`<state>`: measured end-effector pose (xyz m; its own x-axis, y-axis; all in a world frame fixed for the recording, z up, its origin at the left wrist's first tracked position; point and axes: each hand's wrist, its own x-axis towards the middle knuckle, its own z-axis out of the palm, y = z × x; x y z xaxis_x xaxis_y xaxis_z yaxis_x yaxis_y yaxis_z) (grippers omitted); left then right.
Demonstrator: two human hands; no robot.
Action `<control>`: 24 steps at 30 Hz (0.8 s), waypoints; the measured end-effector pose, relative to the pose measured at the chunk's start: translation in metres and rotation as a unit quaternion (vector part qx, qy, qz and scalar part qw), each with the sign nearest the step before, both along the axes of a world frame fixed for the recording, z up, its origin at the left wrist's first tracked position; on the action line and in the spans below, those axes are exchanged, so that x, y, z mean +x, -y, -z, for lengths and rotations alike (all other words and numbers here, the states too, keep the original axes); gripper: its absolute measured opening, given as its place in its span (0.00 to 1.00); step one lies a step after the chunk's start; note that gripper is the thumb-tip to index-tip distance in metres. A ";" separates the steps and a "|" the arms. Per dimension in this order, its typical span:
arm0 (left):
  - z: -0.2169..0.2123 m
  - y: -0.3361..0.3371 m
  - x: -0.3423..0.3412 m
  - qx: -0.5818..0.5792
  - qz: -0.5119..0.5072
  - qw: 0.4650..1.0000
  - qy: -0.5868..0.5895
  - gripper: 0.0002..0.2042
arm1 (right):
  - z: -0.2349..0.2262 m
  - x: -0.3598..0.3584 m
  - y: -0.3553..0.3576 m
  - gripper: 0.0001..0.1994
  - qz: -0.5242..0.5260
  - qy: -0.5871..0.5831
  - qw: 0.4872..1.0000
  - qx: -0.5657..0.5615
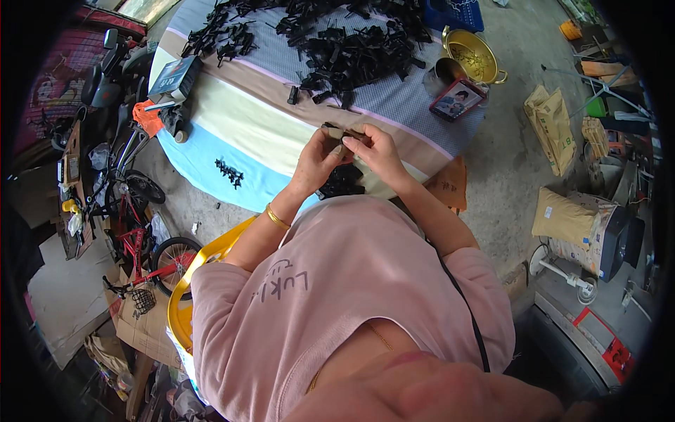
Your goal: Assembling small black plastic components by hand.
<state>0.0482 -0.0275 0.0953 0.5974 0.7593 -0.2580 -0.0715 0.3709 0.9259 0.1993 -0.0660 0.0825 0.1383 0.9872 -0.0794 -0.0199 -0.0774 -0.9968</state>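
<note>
Close in front of my chest, over the near side of the cloth-covered round table, my left hand and my right hand meet. Their fingertips pinch a small black plastic part, mostly hidden by the fingers. Just below the hands, more black parts lie together at the table's edge. Farther off spreads a large heap of black plastic parts. One black piece lies apart from that heap. To the left, a small cluster of black pieces rests on the light-blue stripe.
At the table's right stand a gold-coloured pot holding small pieces, a metal cup, a phone and a blue basket. A box sits at the left edge. A red bicycle and a yellow chair stand left.
</note>
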 end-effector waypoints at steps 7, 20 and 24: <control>-0.005 0.000 -0.004 -0.055 -0.007 0.998 0.001 0.15 | 0.001 -0.001 0.001 0.08 -0.014 0.045 0.999 0.005; -0.020 0.001 -0.003 -0.016 -0.053 0.998 0.020 0.11 | -0.032 0.000 0.007 0.08 -0.046 -0.094 0.991 -0.085; -0.018 0.003 -0.003 0.010 -0.062 0.998 0.031 0.11 | -0.036 -0.003 0.006 0.08 -0.051 -0.046 0.996 -0.057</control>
<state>0.0450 -0.0305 0.1135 0.5127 0.8330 -0.2080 -0.1724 0.3372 0.9255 0.1962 -0.0719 0.1186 0.0254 0.9794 -0.2004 -0.0968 -0.1971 -0.9756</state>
